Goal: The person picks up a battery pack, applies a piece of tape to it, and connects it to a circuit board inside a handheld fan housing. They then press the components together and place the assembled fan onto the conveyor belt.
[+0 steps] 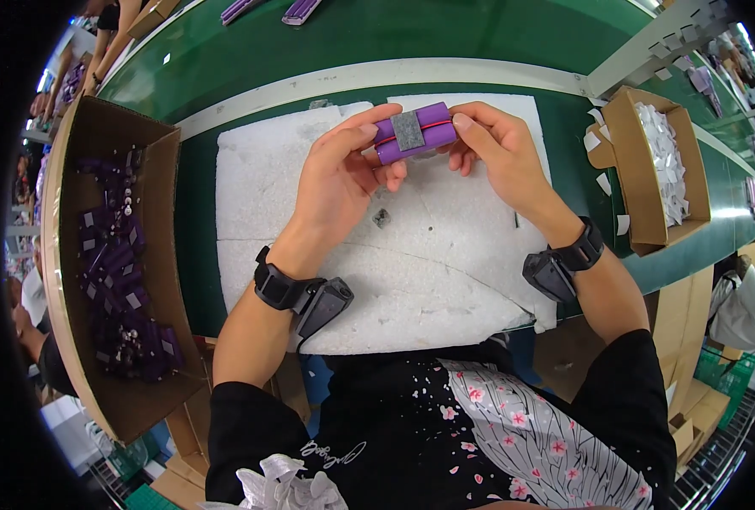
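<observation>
Between my two hands is a purple battery pack (437, 136) of joined cylinders, with a grey pad (408, 131) across it and a red wire running along its length. It is held above a white foam board (428, 263). My left hand (343, 157) grips the left end, with thumb and fingers closed round it. My right hand (500, 149) pinches the right end with the thumb on top. The pack tilts slightly, its right end higher in the view. Some fingertips are hidden behind it.
A cardboard box (173, 255) of purple battery packs stands at left. At right, another box (645, 229) holds small white pieces. A pale rail (335, 82) crosses the green bench behind the foam. More purple packs (301, 8) lie farther back. Other people work at both sides.
</observation>
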### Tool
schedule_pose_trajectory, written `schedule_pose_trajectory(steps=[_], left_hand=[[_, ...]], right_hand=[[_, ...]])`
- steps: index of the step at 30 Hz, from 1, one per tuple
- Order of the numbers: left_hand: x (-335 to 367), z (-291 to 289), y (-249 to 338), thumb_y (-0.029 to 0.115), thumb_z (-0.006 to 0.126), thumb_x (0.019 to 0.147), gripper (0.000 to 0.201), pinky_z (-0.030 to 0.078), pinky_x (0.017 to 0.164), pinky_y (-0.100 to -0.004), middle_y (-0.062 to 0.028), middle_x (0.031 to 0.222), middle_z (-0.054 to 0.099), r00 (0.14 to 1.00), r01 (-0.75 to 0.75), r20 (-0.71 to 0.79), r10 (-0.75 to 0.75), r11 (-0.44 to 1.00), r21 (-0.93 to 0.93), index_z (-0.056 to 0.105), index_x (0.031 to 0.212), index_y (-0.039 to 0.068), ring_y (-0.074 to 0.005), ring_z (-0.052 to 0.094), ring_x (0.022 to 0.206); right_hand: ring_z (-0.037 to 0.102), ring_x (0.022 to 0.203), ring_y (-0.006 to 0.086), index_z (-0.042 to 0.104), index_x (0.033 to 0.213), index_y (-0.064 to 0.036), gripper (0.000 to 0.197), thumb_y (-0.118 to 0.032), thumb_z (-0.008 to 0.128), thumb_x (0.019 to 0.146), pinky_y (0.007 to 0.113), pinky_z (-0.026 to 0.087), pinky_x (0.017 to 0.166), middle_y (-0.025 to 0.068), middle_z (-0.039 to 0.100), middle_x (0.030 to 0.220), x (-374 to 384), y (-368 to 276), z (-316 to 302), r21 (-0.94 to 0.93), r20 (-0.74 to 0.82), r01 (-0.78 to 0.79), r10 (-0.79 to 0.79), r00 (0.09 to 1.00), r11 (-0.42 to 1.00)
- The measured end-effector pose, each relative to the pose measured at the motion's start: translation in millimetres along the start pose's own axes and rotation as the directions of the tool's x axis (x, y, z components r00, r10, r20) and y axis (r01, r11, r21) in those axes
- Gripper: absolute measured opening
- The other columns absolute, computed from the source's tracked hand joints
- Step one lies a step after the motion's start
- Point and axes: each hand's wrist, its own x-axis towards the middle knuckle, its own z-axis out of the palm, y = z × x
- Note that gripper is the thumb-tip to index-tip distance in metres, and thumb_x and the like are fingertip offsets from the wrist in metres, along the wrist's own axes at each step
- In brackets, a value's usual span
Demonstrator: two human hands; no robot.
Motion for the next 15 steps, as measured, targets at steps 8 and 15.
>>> schedule_pose_trajectory(steps=[8,15], left_hand=[[0.9,-1.6,0.6,0.014,0.039,0.084,0.042,0.045,0.059,-0.0296,-0.0143,0.091,0.057,1.000,0.003,0.021,-0.003,1.000,-0.010,0.048,0.119,-0.007,-0.0191,0.055,0.068],[3.2,-0.3,1.6,0.009,0.039,0.078,0.045,0.046,0.061,-0.0301,-0.0151,0.088,0.057,0.999,-0.002,0.032,0.003,1.000,-0.025,0.047,0.120,-0.007,-0.0195,0.055,0.068]], right_hand=[[0.055,0.061,0.0078,0.057,0.103,0.0006,0.027,-0.023,0.046,0.094,0.020,0.043,0.054,0.0037,0.060,0.076,0.3,-1.1,0.7,-0.004,0.004,-0.008,0.008,1.000,1.000],[0.054,0.061,0.0077,0.058,0.103,0.0004,0.028,-0.023,0.045,0.094,0.020,0.043,0.055,0.0036,0.061,0.075,2.6,-0.7,-0.4,-0.023,0.006,-0.016,0.016,1.000,1.000]])
